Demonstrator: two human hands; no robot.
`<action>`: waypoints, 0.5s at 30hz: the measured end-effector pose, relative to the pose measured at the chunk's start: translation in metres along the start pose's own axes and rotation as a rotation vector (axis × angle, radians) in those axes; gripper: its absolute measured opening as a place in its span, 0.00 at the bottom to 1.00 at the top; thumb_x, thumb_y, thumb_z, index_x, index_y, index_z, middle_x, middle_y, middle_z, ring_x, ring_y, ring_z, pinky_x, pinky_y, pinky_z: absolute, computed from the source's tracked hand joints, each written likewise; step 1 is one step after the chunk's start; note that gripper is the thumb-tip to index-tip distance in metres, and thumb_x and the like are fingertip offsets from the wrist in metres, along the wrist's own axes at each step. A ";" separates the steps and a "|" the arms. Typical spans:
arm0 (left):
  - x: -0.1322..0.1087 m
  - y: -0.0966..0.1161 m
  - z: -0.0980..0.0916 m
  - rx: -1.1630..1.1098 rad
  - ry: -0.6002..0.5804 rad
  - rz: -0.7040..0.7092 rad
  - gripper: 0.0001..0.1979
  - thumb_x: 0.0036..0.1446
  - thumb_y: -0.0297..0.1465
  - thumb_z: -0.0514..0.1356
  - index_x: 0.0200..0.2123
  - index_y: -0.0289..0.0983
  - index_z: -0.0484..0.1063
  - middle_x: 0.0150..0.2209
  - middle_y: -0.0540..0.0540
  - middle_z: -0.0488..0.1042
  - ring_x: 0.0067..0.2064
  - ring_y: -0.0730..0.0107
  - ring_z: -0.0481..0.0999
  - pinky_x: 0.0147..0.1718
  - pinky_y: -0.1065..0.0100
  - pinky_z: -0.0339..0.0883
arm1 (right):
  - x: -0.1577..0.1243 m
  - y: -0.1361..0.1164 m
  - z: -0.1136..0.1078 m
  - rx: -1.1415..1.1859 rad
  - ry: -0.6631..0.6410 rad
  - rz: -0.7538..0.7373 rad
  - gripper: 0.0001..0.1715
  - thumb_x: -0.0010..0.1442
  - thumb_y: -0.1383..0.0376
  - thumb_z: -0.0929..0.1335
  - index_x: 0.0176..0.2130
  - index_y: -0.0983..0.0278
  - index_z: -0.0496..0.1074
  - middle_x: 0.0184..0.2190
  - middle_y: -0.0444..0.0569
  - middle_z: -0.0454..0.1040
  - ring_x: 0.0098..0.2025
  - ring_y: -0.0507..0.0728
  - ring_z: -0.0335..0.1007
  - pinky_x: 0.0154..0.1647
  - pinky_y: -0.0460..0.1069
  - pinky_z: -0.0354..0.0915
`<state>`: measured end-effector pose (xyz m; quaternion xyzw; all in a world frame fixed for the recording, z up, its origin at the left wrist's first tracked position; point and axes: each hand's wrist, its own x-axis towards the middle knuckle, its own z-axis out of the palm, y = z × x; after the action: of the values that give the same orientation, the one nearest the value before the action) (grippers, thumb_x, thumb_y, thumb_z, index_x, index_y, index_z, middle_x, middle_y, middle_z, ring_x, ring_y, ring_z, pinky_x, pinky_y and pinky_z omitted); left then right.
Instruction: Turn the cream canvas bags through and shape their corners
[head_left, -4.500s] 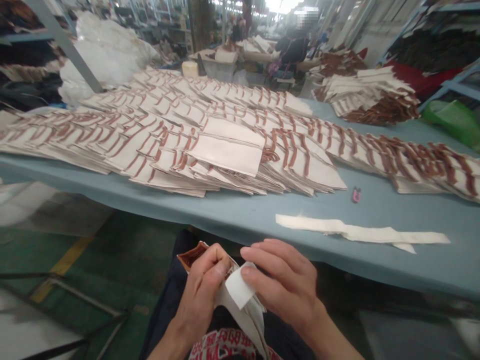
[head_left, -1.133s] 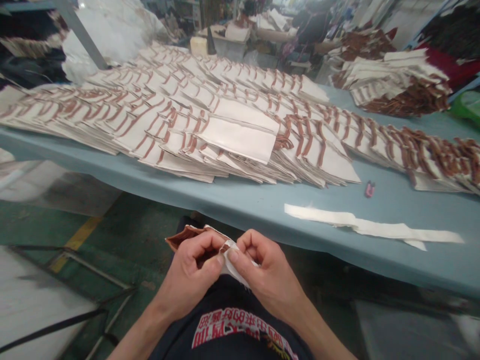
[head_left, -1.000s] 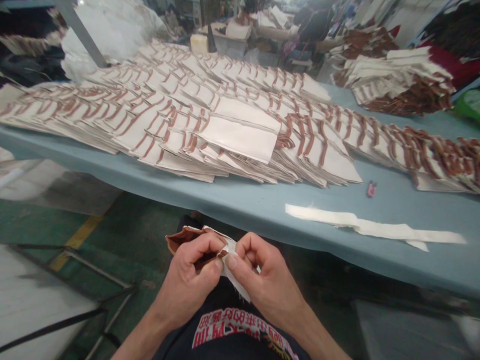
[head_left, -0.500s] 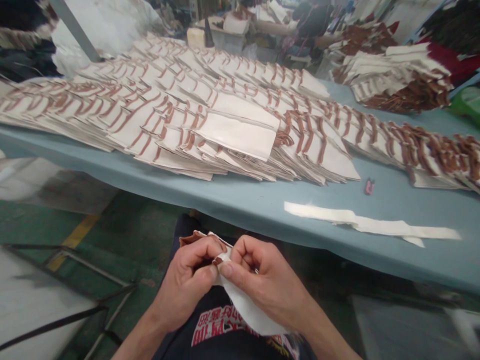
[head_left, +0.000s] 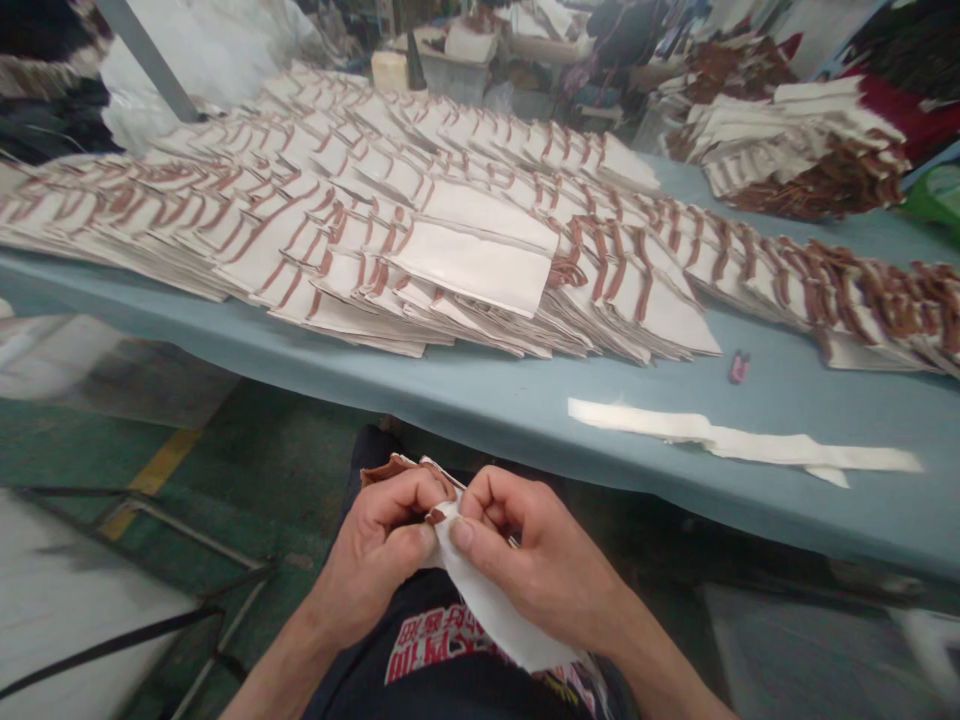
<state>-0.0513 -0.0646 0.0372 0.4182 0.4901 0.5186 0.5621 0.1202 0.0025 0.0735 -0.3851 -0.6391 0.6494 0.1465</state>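
Over my lap, in front of the table edge, I hold a white fabric piece with brown trim (head_left: 491, 607) in both hands. My left hand (head_left: 386, 535) is closed, thumb and fingers pinching it near the brown-edged end. Close beside it, my right hand (head_left: 517, 535) pinches the same piece with thumb and bent fingers. A white flap hangs below my right hand, and a brown edge sticks up behind my left fingers. What lies between the fingertips is partly hidden.
Overlapping rows of white pieces with brown edges (head_left: 465, 255) cover much of the blue table (head_left: 510, 395). White strips (head_left: 750, 442) and a small pink tool, perhaps thread snips (head_left: 739, 367), lie at the right. A brown-and-white stack (head_left: 810, 160) sits behind.
Both hands stay pinched on the fabric piece. My right thumb has shifted slightly, and the view has moved a little.
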 end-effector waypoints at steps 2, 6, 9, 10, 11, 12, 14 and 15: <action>0.001 -0.001 0.001 0.004 -0.002 -0.006 0.05 0.51 0.28 0.59 0.25 0.37 0.67 0.27 0.50 0.67 0.31 0.68 0.64 0.31 0.69 0.59 | 0.002 0.000 0.001 0.014 0.005 0.009 0.11 0.61 0.60 0.68 0.29 0.62 0.66 0.22 0.38 0.65 0.23 0.48 0.56 0.23 0.44 0.52; 0.001 -0.004 0.002 0.019 0.035 -0.025 0.05 0.51 0.26 0.59 0.24 0.37 0.68 0.27 0.51 0.67 0.30 0.70 0.63 0.29 0.69 0.58 | 0.007 0.007 0.004 0.107 -0.011 0.022 0.15 0.59 0.55 0.68 0.28 0.61 0.63 0.21 0.37 0.62 0.23 0.49 0.54 0.24 0.45 0.50; 0.000 -0.002 0.005 0.088 0.074 -0.001 0.05 0.53 0.25 0.58 0.25 0.37 0.70 0.27 0.51 0.70 0.29 0.70 0.65 0.29 0.70 0.59 | 0.011 0.015 0.007 0.210 -0.030 0.020 0.17 0.58 0.53 0.69 0.28 0.61 0.61 0.21 0.37 0.59 0.23 0.49 0.52 0.23 0.44 0.49; -0.001 0.000 0.006 0.134 0.084 0.017 0.06 0.53 0.25 0.58 0.25 0.37 0.70 0.27 0.51 0.70 0.29 0.70 0.65 0.29 0.70 0.59 | 0.012 0.018 0.008 0.239 -0.035 0.014 0.18 0.58 0.53 0.69 0.29 0.61 0.61 0.22 0.37 0.59 0.23 0.49 0.51 0.23 0.44 0.49; -0.001 0.003 0.007 0.188 0.094 0.038 0.07 0.53 0.25 0.57 0.25 0.37 0.71 0.26 0.51 0.70 0.29 0.70 0.66 0.29 0.70 0.59 | 0.013 0.020 0.009 0.263 -0.035 0.008 0.18 0.58 0.52 0.69 0.29 0.60 0.61 0.22 0.37 0.58 0.23 0.49 0.50 0.23 0.44 0.49; -0.001 0.005 0.008 0.242 0.105 0.062 0.07 0.53 0.24 0.56 0.25 0.37 0.71 0.25 0.52 0.70 0.29 0.70 0.66 0.29 0.70 0.59 | 0.014 0.022 0.009 0.280 -0.034 0.004 0.18 0.58 0.52 0.69 0.29 0.60 0.60 0.22 0.37 0.58 0.24 0.49 0.50 0.23 0.44 0.48; -0.001 0.010 0.011 0.330 0.124 0.106 0.08 0.53 0.23 0.55 0.25 0.37 0.70 0.24 0.52 0.70 0.28 0.71 0.66 0.29 0.70 0.59 | 0.015 0.025 0.010 0.282 -0.017 0.004 0.19 0.59 0.52 0.68 0.29 0.60 0.60 0.22 0.38 0.58 0.24 0.50 0.50 0.24 0.45 0.49; -0.001 0.011 0.013 0.357 0.129 0.118 0.08 0.54 0.24 0.55 0.24 0.37 0.70 0.24 0.53 0.70 0.28 0.71 0.66 0.29 0.70 0.60 | 0.015 0.026 0.011 0.274 -0.005 0.002 0.18 0.60 0.52 0.68 0.29 0.60 0.60 0.22 0.38 0.58 0.24 0.50 0.51 0.24 0.45 0.49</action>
<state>-0.0409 -0.0638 0.0507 0.5053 0.5837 0.4814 0.4151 0.1108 0.0015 0.0431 -0.3605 -0.5445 0.7316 0.1957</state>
